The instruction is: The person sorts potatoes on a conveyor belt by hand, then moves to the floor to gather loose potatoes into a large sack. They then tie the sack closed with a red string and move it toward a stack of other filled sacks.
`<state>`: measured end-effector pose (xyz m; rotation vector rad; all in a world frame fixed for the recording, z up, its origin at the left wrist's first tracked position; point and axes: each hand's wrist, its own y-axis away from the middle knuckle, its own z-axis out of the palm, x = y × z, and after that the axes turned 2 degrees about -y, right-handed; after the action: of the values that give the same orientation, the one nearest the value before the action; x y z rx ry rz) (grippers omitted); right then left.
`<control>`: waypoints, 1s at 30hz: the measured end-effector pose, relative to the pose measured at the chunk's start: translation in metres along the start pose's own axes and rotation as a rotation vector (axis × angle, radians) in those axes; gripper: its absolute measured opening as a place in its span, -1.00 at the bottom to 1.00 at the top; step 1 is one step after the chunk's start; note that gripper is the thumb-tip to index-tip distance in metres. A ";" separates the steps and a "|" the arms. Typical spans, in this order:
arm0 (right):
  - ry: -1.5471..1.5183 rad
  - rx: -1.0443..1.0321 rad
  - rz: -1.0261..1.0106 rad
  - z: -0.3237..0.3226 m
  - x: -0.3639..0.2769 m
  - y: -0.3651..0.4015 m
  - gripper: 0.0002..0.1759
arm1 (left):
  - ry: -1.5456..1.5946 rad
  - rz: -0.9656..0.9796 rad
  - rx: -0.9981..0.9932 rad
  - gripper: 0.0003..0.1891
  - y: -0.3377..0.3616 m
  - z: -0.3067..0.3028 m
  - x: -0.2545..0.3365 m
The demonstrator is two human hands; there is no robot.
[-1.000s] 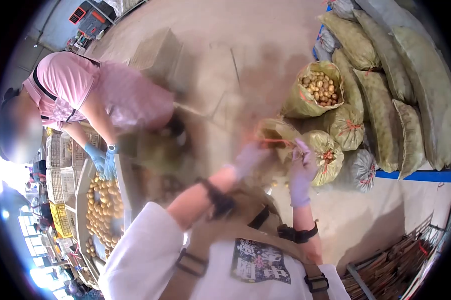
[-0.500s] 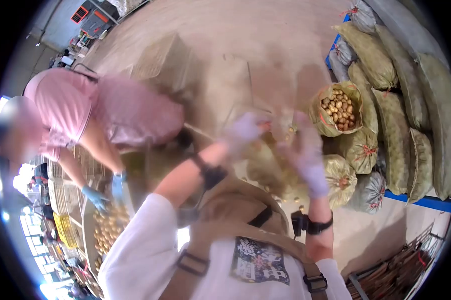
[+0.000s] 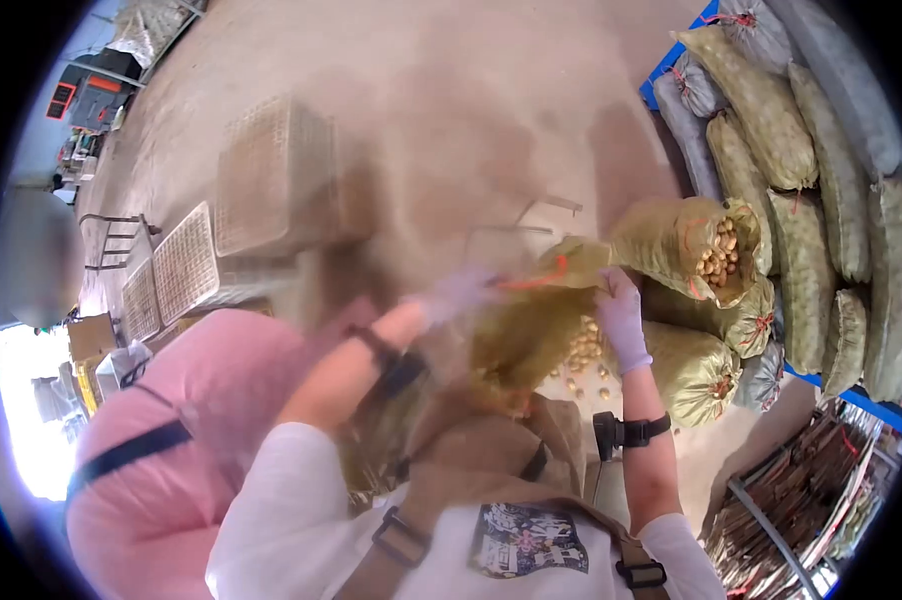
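Observation:
A yellow-green mesh sack [image 3: 536, 335] with a red string [image 3: 559, 268] along its mouth is stretched between my hands, in front of my waist. My left hand [image 3: 459, 298], in a pale lavender glove and blurred, is closed at the sack's left edge by the string. On the right edge my right hand [image 3: 621, 312], gloved alike, pinches the rim. Small round potatoes [image 3: 585, 345] lie loose behind and below the sack, partly hidden by it. Just beyond my right hand, a filled mesh sack [image 3: 661, 240] has its mouth open, showing potatoes [image 3: 719, 258].
Tied, full sacks [image 3: 691, 370] lie at right, beside a stack of long sacks [image 3: 811, 240] on a blue base [image 3: 866, 408]. Plastic crates [image 3: 271, 180] stand at left. A co-worker in pink [image 3: 211, 400] bends close to my left arm. Bundled sticks [image 3: 811, 500] lie lower right.
My view has turned. The mesh sack is now spread between my hands, and my right hand has gone from blurred and spread to pinching its rim. The co-worker now appears lower and nearer.

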<state>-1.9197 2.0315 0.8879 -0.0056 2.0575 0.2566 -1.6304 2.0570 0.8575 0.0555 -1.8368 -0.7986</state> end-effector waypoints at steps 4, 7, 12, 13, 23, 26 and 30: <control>-0.071 0.003 0.164 0.017 0.006 -0.022 -0.70 | -0.223 0.016 -0.089 -0.54 -0.001 -0.020 0.019; 0.248 0.059 0.097 0.022 0.026 -0.039 -0.70 | -0.724 0.037 -0.087 -0.55 -0.021 -0.035 0.004; 0.075 0.141 0.165 0.031 0.065 -0.090 -0.83 | -0.559 -0.162 0.328 -0.64 -0.104 -0.086 -0.022; 0.004 0.133 0.103 0.040 0.081 -0.099 -0.85 | -0.484 -0.166 0.422 -0.65 -0.122 -0.081 -0.040; -0.111 0.137 -0.174 0.067 0.128 -0.153 -0.66 | 0.030 0.085 0.594 -0.75 -0.179 -0.049 -0.101; -0.040 0.137 -0.278 0.064 0.122 -0.157 -0.61 | -0.508 0.228 0.614 -0.82 -0.185 -0.059 -0.138; 0.076 0.033 -0.210 0.057 0.125 -0.158 -0.75 | -0.388 0.159 0.560 -0.86 -0.194 -0.063 -0.168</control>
<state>-1.9122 1.9008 0.7246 -0.2124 2.1171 0.0932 -1.5699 1.9430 0.6270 0.1174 -2.3547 -0.1686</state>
